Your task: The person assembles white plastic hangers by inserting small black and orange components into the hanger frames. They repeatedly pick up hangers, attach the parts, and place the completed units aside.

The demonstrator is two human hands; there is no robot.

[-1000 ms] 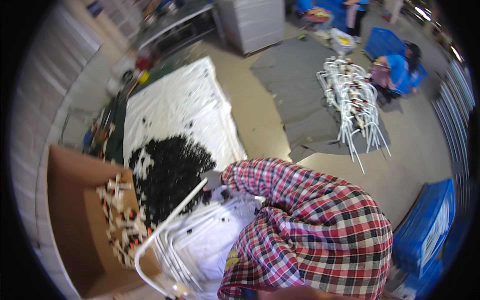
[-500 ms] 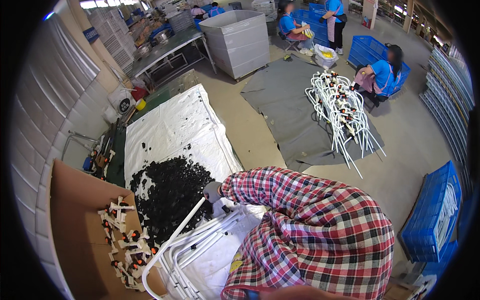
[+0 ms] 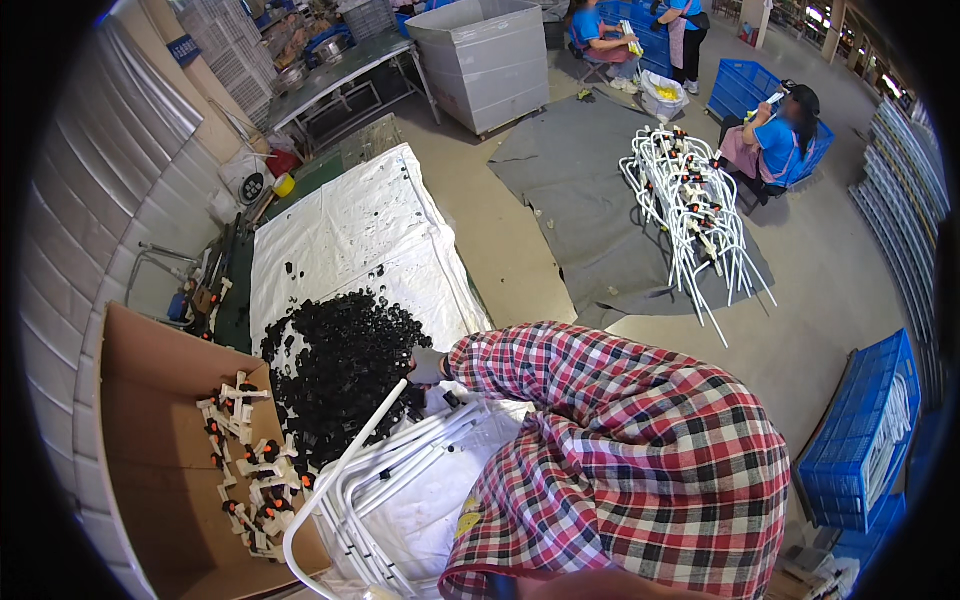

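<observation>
My right hand (image 3: pixel 428 367), in a grey glove, is at the right edge of a pile of small black plastic parts (image 3: pixel 345 360). Its fingers are partly lost against the dark pieces, so their grip cannot be made out. Just below the hand is the upper end of a bent white tube (image 3: pixel 360 440), which curves down toward the lower edge. More bent white tubes (image 3: pixel 410 470), some with black pieces on them, lie beneath it on white cloth (image 3: pixel 350 240). My left hand is out of view.
At the left stands an open cardboard box (image 3: pixel 165 400) holding white fittings with black and orange parts (image 3: pixel 262 470). Assembled white tube frames (image 3: pixel 690 210) lie on a grey mat (image 3: pixel 570 190). A seated person (image 3: pixel 775 140) works beside them. A blue crate (image 3: pixel 860 440) is at the right.
The whole view has shifted slightly. My right hand sits a little higher above the tube's end, by the black parts. The seated person at the right has raised a hand with something white.
</observation>
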